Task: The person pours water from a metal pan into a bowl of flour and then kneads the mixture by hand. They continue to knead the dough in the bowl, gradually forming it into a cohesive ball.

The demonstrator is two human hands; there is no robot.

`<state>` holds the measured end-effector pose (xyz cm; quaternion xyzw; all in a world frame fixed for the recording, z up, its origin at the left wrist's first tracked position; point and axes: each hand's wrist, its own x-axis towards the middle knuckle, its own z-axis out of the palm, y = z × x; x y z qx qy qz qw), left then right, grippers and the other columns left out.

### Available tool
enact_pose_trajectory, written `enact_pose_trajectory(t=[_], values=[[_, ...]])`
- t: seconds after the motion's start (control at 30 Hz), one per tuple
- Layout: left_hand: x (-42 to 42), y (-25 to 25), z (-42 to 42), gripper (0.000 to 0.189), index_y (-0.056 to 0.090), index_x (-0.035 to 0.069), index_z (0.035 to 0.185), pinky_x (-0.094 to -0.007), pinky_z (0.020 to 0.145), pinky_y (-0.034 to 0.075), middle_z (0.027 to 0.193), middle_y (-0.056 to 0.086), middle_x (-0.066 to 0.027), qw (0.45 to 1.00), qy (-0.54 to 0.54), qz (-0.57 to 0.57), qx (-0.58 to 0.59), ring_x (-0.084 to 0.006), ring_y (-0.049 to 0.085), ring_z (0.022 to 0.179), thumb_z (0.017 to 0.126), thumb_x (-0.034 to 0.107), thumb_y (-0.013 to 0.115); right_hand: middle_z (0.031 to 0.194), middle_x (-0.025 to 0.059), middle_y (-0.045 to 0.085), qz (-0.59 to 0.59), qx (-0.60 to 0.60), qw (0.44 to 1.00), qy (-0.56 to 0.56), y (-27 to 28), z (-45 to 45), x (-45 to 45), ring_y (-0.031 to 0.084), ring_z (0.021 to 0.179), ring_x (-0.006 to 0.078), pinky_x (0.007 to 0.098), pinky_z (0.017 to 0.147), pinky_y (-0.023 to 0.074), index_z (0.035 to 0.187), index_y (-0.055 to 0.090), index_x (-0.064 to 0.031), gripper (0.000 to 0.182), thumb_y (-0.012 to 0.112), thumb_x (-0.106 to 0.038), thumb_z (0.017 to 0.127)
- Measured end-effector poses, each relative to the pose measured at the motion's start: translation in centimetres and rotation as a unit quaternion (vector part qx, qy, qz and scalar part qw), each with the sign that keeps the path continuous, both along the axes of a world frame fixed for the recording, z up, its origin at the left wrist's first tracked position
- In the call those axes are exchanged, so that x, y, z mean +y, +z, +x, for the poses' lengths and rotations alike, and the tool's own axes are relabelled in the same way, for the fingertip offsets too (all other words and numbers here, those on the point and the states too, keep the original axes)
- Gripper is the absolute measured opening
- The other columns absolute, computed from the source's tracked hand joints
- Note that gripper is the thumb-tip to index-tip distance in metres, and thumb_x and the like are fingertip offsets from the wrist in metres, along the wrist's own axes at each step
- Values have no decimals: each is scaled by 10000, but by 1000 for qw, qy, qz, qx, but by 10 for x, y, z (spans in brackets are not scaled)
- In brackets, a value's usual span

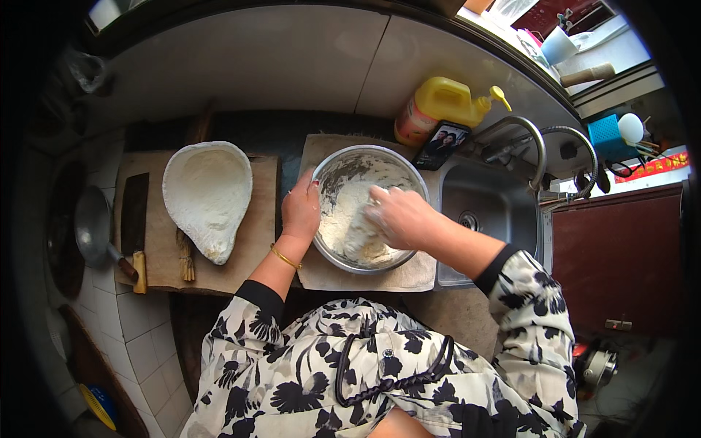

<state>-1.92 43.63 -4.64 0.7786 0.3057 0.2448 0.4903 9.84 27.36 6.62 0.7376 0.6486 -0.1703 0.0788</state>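
Note:
A round stainless steel bowl (335, 253) stands on a pale cloth (317, 276) in front of me. My left hand (302, 207) grips its left rim, thumb over the edge. Inside the bowl lies clumpy, flour-like dough mixture (350, 219), with residue smeared up the far wall. My right hand (402, 216) is down in the bowl, fingers curled into the mixture and dusted white. Motion blur hides the fingertips, so whether they hold anything cannot be told. Left of the bowl, a white teardrop-shaped scoop (208, 189) containing flour rests on a wooden board (263, 219).
A cleaver (135, 219) and a straw brush (185, 257) lie on the board, near a metal ladle (93, 224). Behind the bowl, a phone (442, 143) leans against a yellow pump jug (438, 104). At right are a steel sink (487, 202) and curved faucet (534, 131).

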Motion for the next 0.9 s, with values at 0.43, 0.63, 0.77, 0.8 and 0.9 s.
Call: enact_pose_trajectory(t=[0.43, 0.63, 0.77, 0.8, 0.9], values=[[-6, 7, -1, 300, 570, 34, 1165, -394, 800, 471, 1022, 617, -223, 1000, 2, -18, -22, -373, 598, 948, 902, 136, 469, 978, 195, 530, -11, -72, 997, -16, -77, -4, 20, 614, 693, 268, 362, 628, 509, 1189, 537, -50, 447, 534, -141, 751], [-4, 7, 1, 292, 581, 85, 1160, -421, 773, 475, 989, 630, -205, 1000, 4, -11, -1, -383, 600, 913, 902, 149, 462, 1041, 240, 497, -6, -34, 999, -27, -84, 1, 45, 609, 776, 330, 393, 695, 513, 1189, 529, -33, 463, 553, -117, 735], [-5, 9, 3, 297, 579, 89, 1164, -437, 762, 476, 963, 631, -213, 1000, 1, 2, 6, -396, 599, 889, 903, 164, 457, 1153, 271, 461, -37, 25, 998, -34, -13, -14, 45, 598, 833, 361, 406, 740, 513, 1248, 480, -3, 595, 612, -122, 680], [-5, 6, 4, 299, 578, 89, 1164, -438, 762, 476, 959, 631, -214, 1000, 0, 11, 5, -397, 599, 887, 903, 167, 456, 1187, 275, 450, -45, 31, 998, -27, 6, -22, 45, 595, 846, 367, 408, 751, 513, 1261, 466, 10, 631, 626, -124, 666], [-2, 2, -2, 301, 576, 87, 1164, -440, 761, 478, 950, 630, -221, 1000, 10, 26, 14, -401, 597, 886, 905, 174, 449, 1153, 208, 471, -118, -27, 979, 167, -18, -44, 45, 605, 834, 309, 379, 696, 512, 1265, 477, -17, 590, 607, -152, 705]])
